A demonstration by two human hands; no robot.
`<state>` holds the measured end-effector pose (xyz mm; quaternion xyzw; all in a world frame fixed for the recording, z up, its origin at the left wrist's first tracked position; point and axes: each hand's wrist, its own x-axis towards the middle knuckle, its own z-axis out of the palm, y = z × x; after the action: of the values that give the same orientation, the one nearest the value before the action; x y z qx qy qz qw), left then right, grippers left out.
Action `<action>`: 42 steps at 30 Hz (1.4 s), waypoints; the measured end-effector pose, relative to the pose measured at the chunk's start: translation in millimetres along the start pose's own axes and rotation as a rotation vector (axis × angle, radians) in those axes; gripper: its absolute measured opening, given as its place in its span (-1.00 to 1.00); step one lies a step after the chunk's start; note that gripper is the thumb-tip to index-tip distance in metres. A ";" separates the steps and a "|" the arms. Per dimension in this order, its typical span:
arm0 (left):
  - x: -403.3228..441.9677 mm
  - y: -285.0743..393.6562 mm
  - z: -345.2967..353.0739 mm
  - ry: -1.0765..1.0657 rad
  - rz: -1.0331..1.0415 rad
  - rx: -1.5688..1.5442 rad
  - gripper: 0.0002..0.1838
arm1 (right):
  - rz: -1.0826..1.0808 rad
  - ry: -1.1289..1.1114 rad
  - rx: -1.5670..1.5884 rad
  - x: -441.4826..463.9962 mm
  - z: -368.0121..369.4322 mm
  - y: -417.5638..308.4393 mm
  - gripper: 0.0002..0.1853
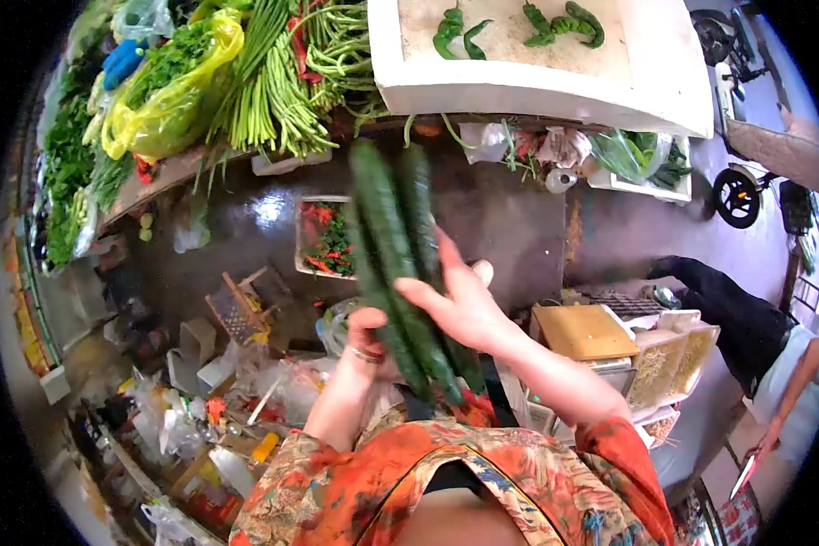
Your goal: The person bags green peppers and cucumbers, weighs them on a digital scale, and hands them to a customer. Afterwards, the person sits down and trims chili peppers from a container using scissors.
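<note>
Between my two hands is a bundle of several long, dark green cucumbers (387,232), held lengthwise in front of my body and slightly blurred. My right hand (464,296) wraps over them from the right, its thumb lying across the front. From the left, my left hand (362,338) grips the lower part, thumb showing and the other fingers hidden behind the cucumbers. Beyond their far ends stands a white foam box (541,86) with a few curled green peppers (564,25) on it. Long green beans (278,100) lie on the stall to its left.
A yellow plastic bag (177,96) of leafy greens rests at the far left. On the floor is a white crate (326,271) of red and green peppers. Bins with bean sprouts (673,364) stand right. Another person (773,355) is at the right edge; plastic bags (168,419) clutter the lower left.
</note>
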<state>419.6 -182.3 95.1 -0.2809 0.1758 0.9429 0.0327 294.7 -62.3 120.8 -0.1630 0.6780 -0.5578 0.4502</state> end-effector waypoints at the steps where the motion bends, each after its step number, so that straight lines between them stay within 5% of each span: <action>1: 5.6 8.9 11.1 -0.018 0.122 0.025 0.01 | -0.053 -0.055 -0.053 11.1 1.9 -16.9 -0.05; 4: 22.8 40.9 12.2 -0.063 0.401 0.161 0.12 | -0.269 -0.203 0.222 44.3 12.2 -28.5 -0.03; 9: 65.7 93.7 -13.1 -0.227 0.418 0.003 -0.06 | -0.349 -0.189 0.145 72.3 1.5 -39.6 -0.07; 13: 113.5 118.6 -27.1 -0.272 0.452 0.007 -0.10 | -0.051 -0.207 0.590 89.6 -18.5 -8.0 -0.32; 18: 131.9 119.2 -51.4 -0.286 0.469 -0.151 -0.16 | 0.377 0.234 0.389 148.7 -87.9 156.8 -0.56; 21: 139.3 120.7 -41.7 -0.258 0.486 -0.201 -0.18 | 0.401 0.562 0.370 200.8 -133.1 232.0 -0.59; 26: 152.9 136.9 -15.0 -0.109 0.564 -0.246 -0.22 | 0.307 0.746 0.510 255.2 -154.2 273.0 -0.64; 29: 152.2 153.1 -2.0 -0.045 0.592 -0.253 -0.19 | 0.264 0.784 0.555 255.3 -149.5 280.4 -0.67; 30: 151.4 160.6 6.4 -0.129 0.560 -0.350 -0.38 | 0.253 0.791 0.566 250.8 -146.4 281.5 -0.68; 38: 165.1 225.5 51.1 -0.018 0.373 -0.346 -0.61 | 0.082 0.794 0.696 210.6 -130.9 304.0 -0.76; 42: 182.7 236.1 48.2 0.052 0.359 -0.223 -0.70 | 0.346 0.622 0.418 151.7 -120.1 263.6 -0.88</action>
<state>203.3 -393.2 107.8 -0.2713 0.1183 0.9396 -0.1718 191.5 -13.3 -185.6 0.2248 0.6712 -0.6224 0.3341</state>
